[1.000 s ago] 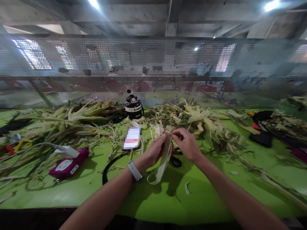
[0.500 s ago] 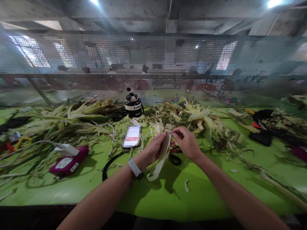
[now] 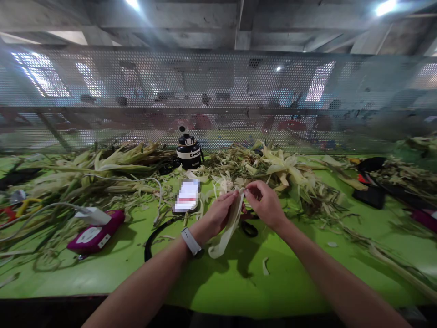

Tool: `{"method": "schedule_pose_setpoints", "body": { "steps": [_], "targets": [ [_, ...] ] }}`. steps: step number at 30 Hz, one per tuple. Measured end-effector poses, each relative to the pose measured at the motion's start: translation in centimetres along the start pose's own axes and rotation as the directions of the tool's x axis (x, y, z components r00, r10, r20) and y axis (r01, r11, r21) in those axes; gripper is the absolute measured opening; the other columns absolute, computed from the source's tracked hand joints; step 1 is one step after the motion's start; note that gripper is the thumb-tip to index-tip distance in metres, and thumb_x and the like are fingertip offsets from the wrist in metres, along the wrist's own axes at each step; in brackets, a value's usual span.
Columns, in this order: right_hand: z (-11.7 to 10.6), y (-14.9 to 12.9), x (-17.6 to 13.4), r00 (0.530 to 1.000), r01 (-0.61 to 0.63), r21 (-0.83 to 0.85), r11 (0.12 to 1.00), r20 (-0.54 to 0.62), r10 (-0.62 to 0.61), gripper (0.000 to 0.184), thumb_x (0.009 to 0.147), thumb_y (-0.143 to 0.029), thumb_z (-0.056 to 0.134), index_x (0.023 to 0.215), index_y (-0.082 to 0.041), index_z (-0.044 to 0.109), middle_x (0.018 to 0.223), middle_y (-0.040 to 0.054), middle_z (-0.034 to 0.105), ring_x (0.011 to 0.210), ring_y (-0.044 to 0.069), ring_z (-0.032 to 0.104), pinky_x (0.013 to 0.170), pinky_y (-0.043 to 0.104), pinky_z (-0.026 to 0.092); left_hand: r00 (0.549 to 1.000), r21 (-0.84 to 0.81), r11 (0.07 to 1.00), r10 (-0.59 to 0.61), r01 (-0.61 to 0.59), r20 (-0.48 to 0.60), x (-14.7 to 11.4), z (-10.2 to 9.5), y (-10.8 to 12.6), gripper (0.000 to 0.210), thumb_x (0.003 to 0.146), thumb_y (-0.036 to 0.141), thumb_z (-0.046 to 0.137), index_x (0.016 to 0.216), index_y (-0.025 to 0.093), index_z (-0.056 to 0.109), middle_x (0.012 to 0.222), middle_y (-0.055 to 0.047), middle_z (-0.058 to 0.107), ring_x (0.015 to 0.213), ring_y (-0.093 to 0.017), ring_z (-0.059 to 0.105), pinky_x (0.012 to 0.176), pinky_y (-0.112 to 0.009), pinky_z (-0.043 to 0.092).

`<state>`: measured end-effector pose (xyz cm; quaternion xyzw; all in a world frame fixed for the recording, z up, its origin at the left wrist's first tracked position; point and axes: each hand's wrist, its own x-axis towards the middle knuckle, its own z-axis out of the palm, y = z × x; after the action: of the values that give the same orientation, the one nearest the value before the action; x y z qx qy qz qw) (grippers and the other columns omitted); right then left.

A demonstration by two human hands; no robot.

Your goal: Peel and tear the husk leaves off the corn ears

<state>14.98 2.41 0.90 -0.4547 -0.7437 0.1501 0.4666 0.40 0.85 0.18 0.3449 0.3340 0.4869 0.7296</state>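
A pale strip of corn husk (image 3: 228, 232) hangs from between my hands above the green table, its lower end curling toward me. My left hand (image 3: 218, 213), with a watch on the wrist, pinches the strip near its top. The fingertips of my right hand (image 3: 264, 200) are closed on the same upper end, close to the left fingertips. Behind the hands lies a bunch of pale husk pieces (image 3: 226, 183). Under the right hand shows a black loop (image 3: 249, 228), perhaps a scissor handle, partly hidden.
A phone (image 3: 186, 196) lies left of my hands, before a dark bottle (image 3: 189, 152). A purple power strip (image 3: 97, 234) with a white charger sits at left. Husk heaps (image 3: 126, 159) line the back, below a perforated metal screen (image 3: 218, 82). A black cable (image 3: 155, 237) curves beside my left wrist.
Both hands stay almost in place on the husk strip, with only slight finger movement at its top. The whole view has shifted a little.
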Motion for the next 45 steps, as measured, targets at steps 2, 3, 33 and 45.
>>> {"method": "schedule_pose_setpoints", "body": {
  "steps": [2,3,33,45],
  "targets": [
    [0.0,0.0,0.0,0.998,-0.062,0.046,0.997,0.001,0.062,0.018,0.078,-0.029,0.057,0.093,-0.017,0.055,0.078,0.0037,0.061,0.065,0.016,0.056,0.063,0.028,0.047,1.0,0.022,1.0,0.008,-0.008,0.008,0.0,0.1,-0.1,0.017,0.078,0.033,0.065,0.078,0.016,0.063,0.059,0.001,0.061,0.053,-0.011,0.057,0.063,-0.028,0.055],
    [0.0,0.0,0.0,0.997,-0.072,0.061,0.996,0.008,0.071,0.02,0.078,-0.029,0.058,0.094,-0.017,0.055,0.078,0.0034,0.061,0.065,0.015,0.056,0.062,0.028,0.046,1.0,0.031,0.999,0.011,-0.011,0.015,0.0,0.1,-0.1,0.018,0.078,0.034,0.065,0.079,0.017,0.063,0.059,0.001,0.061,0.053,-0.011,0.057,0.062,-0.028,0.055],
    [-0.3,0.6,0.4,0.979,0.149,-0.039,0.988,0.143,-0.142,0.01,0.081,-0.025,0.056,0.075,-0.018,0.059,0.074,0.003,0.059,0.068,0.016,0.053,0.063,0.027,0.041,1.0,0.158,0.987,0.002,-0.007,0.03,0.5,-0.6,-0.2,0.022,0.078,0.031,0.048,0.071,0.015,0.06,0.059,-0.004,0.065,0.054,-0.018,0.062,0.058,-0.03,0.05],
    [0.1,0.4,0.2,0.994,0.02,0.025,0.999,0.108,-0.022,0.014,0.078,-0.027,0.058,0.09,-0.02,0.055,0.077,0.0008,0.059,0.062,0.013,0.055,0.06,0.025,0.045,0.993,0.228,0.97,0.065,-0.086,0.097,0.5,-1.0,-0.8,0.025,0.08,0.036,0.047,0.074,0.016,0.059,0.059,-0.003,0.066,0.053,-0.017,0.062,0.059,-0.03,0.051]
  ]
}}
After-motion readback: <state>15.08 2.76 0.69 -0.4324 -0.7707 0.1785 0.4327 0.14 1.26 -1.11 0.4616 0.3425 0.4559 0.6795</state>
